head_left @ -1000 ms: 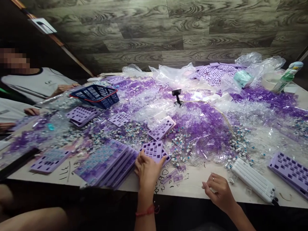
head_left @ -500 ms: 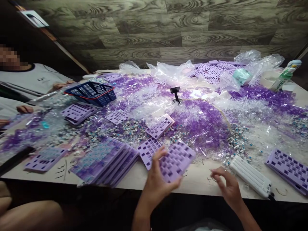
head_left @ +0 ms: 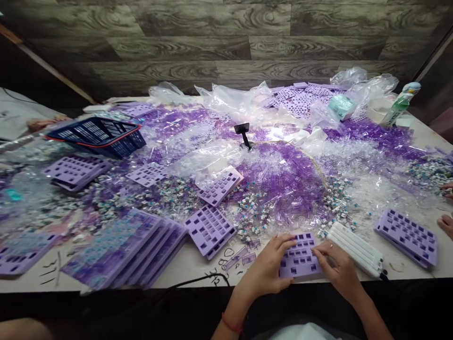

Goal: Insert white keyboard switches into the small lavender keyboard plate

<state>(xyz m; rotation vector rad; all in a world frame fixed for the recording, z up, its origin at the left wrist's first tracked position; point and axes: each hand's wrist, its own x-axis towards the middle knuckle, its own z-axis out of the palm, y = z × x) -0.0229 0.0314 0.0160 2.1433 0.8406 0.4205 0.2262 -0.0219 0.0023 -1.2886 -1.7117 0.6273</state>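
Left hand (head_left: 272, 264) grasping left side of purple plate with square holes (head_left: 300, 256), at near edge of desk (head_left: 194, 264). Right hand (head_left: 334, 264), fingers bent, at plate's right side; cannot tell whether it grips anything. White ridged case (head_left: 356, 249) just right. Stacked purple panels (head_left: 123, 250) at near left. Navy basket (head_left: 99, 137) far left, red handle. Black stand (head_left: 244, 134) mid-desk, amid clear and purple pieces. Green bottle (head_left: 398, 107) far right.
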